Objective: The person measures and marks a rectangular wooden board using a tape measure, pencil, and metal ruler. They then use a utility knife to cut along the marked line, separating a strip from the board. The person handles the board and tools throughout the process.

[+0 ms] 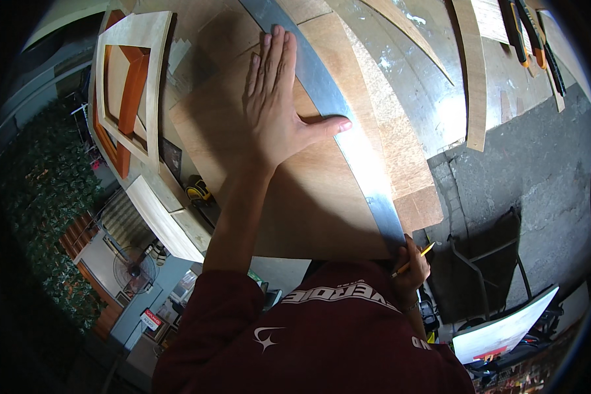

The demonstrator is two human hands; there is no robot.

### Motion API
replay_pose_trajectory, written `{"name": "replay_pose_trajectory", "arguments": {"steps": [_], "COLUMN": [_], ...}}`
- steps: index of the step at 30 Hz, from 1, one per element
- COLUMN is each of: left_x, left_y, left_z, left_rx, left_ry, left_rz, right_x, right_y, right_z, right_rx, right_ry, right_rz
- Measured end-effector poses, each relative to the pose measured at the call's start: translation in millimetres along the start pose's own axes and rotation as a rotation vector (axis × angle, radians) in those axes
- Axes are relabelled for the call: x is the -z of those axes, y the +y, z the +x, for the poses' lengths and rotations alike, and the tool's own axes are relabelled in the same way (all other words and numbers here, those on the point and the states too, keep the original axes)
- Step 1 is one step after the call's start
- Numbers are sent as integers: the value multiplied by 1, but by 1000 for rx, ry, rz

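Observation:
A long steel straightedge (361, 172) lies over a brown plywood sheet (308, 217), running from the far top down to the near edge. My left hand (276, 108) lies flat on the plywood toward its far part, fingers stretched, thumb and fingertips resting on the straightedge. Down at the straightedge's near end, my right hand (410, 266) grips a yellow pencil (429, 247), with fingers touching the metal beside the sheet's edge. A lighter wood piece (410, 171) lies beneath, along the right of the straightedge.
Wooden frames (154, 92) and a tape measure (198, 190) sit left. Right are thin wood strips (474, 85), cutting tools (537, 39) and the bench surface (433, 111). Past the bench are grey floor (532, 157), a dark metal-framed object (479, 256) and a standing fan (134, 269).

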State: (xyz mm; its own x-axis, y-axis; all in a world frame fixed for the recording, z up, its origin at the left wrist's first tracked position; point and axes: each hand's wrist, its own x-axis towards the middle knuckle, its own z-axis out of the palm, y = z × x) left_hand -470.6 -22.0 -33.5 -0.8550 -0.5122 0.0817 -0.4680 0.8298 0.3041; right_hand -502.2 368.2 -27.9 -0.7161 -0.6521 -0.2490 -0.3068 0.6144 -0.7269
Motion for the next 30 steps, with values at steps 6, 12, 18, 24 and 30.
{"name": "replay_pose_trajectory", "arguments": {"steps": [6, 12, 18, 24, 30], "left_x": [-1, -3, -2, -4, -4], "left_y": [-1, -1, -1, -2, -2], "left_z": [-1, 2, 0, 0, 0], "left_rx": [1, -19, -18, -17, -42], "left_ry": [12, 13, 11, 20, 30], "left_rz": [-11, -12, -34, -61, -60], "right_x": [-1, 0, 5, 8, 8], "right_y": [1, -1, -8, -11, -10], "right_z": [1, 5, 19, 23, 23], "right_rx": [37, 1, -20, 2, -13], "right_ry": [30, 24, -54, -46, -66], "right_rz": [-7, 77, 101, 139, 200]}}
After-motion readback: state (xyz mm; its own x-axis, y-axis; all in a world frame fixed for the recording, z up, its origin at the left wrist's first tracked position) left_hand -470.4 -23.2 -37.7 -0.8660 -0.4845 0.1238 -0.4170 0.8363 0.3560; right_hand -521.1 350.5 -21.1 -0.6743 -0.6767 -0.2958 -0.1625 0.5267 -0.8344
